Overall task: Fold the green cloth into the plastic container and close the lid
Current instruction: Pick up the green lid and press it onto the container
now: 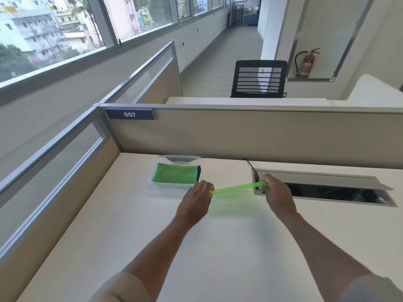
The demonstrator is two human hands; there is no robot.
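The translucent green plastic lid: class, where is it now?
The translucent green plastic lid is held edge-on above the desk between both hands, just right of the clear container.

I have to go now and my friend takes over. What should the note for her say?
Left hand: pinching one end of the green lid.
Right hand: pinching the other end. The lid is in the air above the desk, right of the container.
Cloth: folded, lying in the open container by the back wall.
Done: cloth folded and put in.
Left: move the lid over the container and press it shut.
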